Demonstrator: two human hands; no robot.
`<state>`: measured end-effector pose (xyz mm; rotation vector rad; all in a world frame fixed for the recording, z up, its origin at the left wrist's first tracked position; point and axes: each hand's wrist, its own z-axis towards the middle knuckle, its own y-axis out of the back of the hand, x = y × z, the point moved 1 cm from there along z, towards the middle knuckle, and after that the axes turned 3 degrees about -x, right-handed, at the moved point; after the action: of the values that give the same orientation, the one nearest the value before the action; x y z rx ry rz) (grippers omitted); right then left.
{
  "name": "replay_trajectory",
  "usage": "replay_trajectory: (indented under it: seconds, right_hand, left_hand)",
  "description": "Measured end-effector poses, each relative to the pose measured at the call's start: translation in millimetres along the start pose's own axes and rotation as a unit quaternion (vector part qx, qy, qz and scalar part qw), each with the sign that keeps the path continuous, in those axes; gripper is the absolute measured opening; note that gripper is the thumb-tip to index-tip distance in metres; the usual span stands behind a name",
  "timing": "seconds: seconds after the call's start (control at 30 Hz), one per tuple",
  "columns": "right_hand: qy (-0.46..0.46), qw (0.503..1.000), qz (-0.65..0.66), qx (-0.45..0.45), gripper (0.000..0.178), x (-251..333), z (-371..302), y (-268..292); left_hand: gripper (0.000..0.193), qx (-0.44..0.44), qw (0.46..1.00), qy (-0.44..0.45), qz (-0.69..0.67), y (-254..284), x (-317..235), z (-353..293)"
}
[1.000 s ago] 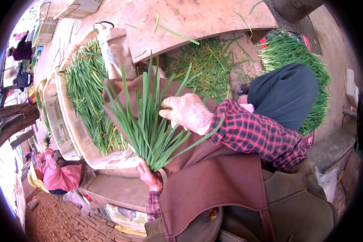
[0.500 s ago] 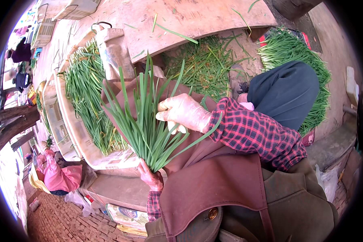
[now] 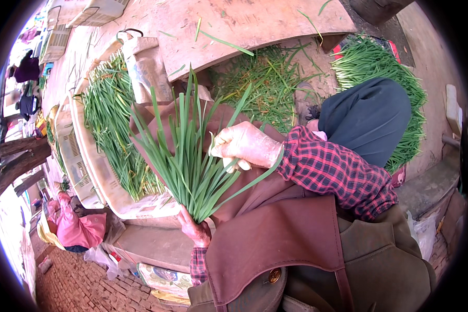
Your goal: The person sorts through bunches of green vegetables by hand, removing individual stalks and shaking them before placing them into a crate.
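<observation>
The leafy green bunch (image 3: 190, 169) fans out over the brown apron (image 3: 255, 190). The right hand (image 3: 247, 145) has shifted slightly away from its leaves; the left hand's (image 3: 196, 232) fingers close around its base. Smallest, a thin pale strip (image 3: 211, 142) (probably just picked out of the bunch) sits pinched in the right hand's curled fingers.

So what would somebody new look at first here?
Probably the fan of long green leaves in the middle, its lower end in the left hand. Next, the red-and-black checked right sleeve, to the right of the leaves. Then the pale crate full of greens at the left.
</observation>
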<state>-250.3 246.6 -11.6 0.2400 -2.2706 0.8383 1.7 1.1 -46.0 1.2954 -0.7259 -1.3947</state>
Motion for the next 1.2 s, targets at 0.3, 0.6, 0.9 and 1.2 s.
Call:
replay_trajectory:
  seconds: [0.3, 0.6, 0.9, 1.2]
  right_hand:
    - [0.137, 0.984, -0.004, -0.113, 0.009, 31.7, -10.6, 28.0]
    - [0.140, 0.963, -0.221, -0.060, 0.033, 57.8, -62.2, 105.5]
    - [-0.054, 0.916, -0.364, 0.162, 0.026, 42.1, -74.4, 48.3]
    - [0.078, 0.990, -0.089, -0.079, 0.013, 43.0, -69.2, 58.9]
  left_hand:
    - [0.082, -0.014, 0.999, -0.023, 0.047, 12.5, -4.5, 14.6]
    - [0.079, -0.011, 0.994, -0.057, 0.097, 22.2, -13.2, 39.7]
    - [0.076, -0.002, 0.989, -0.069, 0.133, 27.8, -20.0, 44.6]
    - [0.065, -0.002, 0.984, -0.082, 0.156, 30.5, -18.3, 46.5]
